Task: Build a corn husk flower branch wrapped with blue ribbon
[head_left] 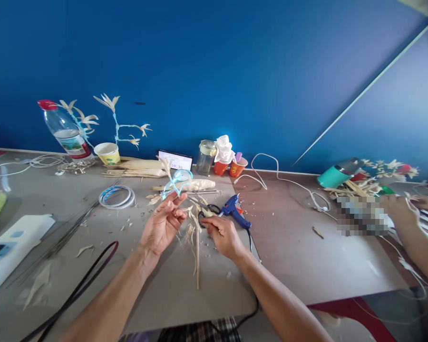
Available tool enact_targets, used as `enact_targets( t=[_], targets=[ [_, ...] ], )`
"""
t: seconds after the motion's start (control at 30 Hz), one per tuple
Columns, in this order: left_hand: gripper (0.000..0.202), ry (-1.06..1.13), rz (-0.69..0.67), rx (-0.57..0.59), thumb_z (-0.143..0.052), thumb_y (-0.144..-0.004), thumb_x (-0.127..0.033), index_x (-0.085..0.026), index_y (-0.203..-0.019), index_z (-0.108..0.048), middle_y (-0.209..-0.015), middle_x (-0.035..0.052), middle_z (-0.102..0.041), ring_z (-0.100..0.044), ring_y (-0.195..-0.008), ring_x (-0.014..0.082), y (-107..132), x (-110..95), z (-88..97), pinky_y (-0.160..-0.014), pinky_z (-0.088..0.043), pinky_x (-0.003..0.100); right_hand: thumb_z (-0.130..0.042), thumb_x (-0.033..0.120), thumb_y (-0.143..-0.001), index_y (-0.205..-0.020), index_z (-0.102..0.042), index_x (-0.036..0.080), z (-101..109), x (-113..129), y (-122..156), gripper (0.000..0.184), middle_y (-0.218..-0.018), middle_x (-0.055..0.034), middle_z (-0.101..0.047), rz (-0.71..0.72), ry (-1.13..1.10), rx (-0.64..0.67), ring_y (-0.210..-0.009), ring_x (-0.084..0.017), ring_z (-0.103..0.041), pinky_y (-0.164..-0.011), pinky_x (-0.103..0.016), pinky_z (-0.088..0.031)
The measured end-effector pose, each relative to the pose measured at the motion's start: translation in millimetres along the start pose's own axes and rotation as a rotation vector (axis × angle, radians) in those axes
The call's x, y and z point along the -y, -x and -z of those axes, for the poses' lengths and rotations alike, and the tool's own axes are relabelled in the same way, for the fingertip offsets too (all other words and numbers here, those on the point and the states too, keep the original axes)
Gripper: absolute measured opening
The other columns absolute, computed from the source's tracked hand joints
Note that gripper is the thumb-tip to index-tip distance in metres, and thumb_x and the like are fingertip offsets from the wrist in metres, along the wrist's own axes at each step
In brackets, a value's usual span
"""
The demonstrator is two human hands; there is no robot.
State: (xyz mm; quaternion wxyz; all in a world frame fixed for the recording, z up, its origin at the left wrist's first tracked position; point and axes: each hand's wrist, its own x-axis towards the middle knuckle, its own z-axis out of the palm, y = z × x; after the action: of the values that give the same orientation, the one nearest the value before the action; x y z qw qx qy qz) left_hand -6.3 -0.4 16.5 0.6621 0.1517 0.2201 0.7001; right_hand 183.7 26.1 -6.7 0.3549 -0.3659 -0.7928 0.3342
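Observation:
My left hand [164, 223] pinches a husk flower whose stem is wrapped in light-blue tape [174, 185], held up above the table. Pale petals stick up at its top left. My right hand [223, 232] is closed at a black handle loop of the scissors [214, 208], low over the table. Its fingertips partly hide that loop. Just right of the scissors lies a blue glue gun [235, 211] with a black cord. Dry husk strips [197, 256] and scraps lie between my hands. A roll of tape [116, 197] rests left of my left hand.
At the back stand a plastic bottle [69, 135], a paper cup [107, 153] with a husk-flower stem, a phone [174, 160], a jar [206, 156] and red cups [238, 167]. A white power strip [17, 251] lies left. Another person's arm [413, 232] reaches in at right.

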Motion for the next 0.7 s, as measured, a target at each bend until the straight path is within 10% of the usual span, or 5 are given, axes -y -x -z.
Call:
enact_targets(
  t=[0.5, 0.7],
  targets=[
    [0.009, -0.163, -0.206, -0.124, -0.073, -0.070, -0.011, -0.017, -0.075, -0.068, -0.073, 0.0001, -0.068, -0.054, -0.054, 0.0048, -3.1, -12.2, -3.6, -0.054, -0.044, 0.019, -0.048, 0.025, -0.090, -0.101, -0.069, 0.020, 4.2, -0.4, 2.3, 0.024, -0.089, -0.0113, -0.071, 0.084, 0.217, 0.090, -0.082, -0.024, -0.063, -0.076, -0.036, -0.043],
    [0.005, -0.133, -0.340, -0.193, -0.066, -0.078, -0.014, -0.017, -0.080, -0.067, -0.060, -0.0051, -0.063, -0.037, -0.037, 0.0006, -12.0, -42.2, 7.6, -0.052, -0.044, 0.019, -0.051, 0.041, -0.090, -0.098, -0.070, 0.019, 29.2, -4.0, -0.6, 0.030, -0.090, -0.0102, -0.067, 0.022, -0.108, 0.131, -0.080, -0.020, -0.061, -0.074, -0.033, -0.046]
  ],
)
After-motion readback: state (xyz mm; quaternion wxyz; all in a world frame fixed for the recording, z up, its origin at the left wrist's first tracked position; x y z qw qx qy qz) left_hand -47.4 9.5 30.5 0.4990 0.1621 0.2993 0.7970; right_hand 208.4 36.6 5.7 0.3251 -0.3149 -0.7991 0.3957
